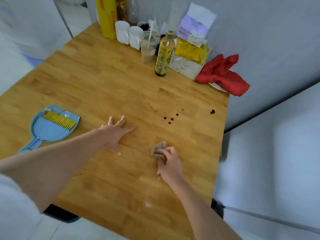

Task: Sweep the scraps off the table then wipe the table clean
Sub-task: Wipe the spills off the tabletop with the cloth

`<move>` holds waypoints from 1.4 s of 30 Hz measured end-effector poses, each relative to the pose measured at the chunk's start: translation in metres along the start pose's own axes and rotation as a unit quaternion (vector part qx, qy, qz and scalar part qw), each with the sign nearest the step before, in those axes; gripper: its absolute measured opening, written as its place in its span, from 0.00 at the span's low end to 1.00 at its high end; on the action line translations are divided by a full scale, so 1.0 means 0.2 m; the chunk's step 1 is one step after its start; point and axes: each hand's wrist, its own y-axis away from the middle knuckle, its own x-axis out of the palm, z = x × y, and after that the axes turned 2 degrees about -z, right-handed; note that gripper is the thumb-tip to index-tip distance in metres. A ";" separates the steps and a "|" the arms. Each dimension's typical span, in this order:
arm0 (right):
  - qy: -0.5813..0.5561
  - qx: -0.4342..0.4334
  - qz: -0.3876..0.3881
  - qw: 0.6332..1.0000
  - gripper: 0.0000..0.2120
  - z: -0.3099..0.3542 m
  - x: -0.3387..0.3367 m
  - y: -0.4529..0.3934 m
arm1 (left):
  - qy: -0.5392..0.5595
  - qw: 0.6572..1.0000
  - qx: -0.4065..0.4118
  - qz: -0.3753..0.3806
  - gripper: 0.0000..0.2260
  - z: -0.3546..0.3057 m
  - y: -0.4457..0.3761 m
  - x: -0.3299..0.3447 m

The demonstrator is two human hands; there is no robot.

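My left hand (115, 134) lies flat on the wooden table (97, 80), fingers spread and straight. To its right, my right hand (168, 163) grips a small folded grey-brown cloth (158, 148) against the tabletop. Beyond the cloth, dark red-brown drops (170, 118) dot the wood, with a thin brownish smear (153, 109) behind them and one larger spot (212, 111) near the right edge. A blue dustpan (50, 130) lies at the left with a yellow-bristled brush (59, 120) and some scraps in it.
At the far end stand a yellow roll (105, 18), two white mugs (129, 34), an iced drink cup (148, 49), a yellow-labelled bottle (163, 56) and paper bags (190, 47). A red cloth (223, 75) lies on plates at the right edge. White walls border the right side.
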 end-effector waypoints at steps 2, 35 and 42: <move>0.060 -0.145 0.183 0.970 0.19 -0.02 0.04 0.01 | 0.008 1.000 -0.003 -0.003 0.57 0.00 0.00 0.00; 0.001 0.257 -0.212 0.943 0.15 -0.09 -0.40 -0.58 | 0.106 0.991 -0.058 -0.050 0.51 0.27 -0.25 -0.26; 0.045 -0.087 -0.003 0.995 0.13 0.26 0.03 -0.52 | 0.092 0.993 -0.063 -0.048 0.52 0.23 -0.26 -0.30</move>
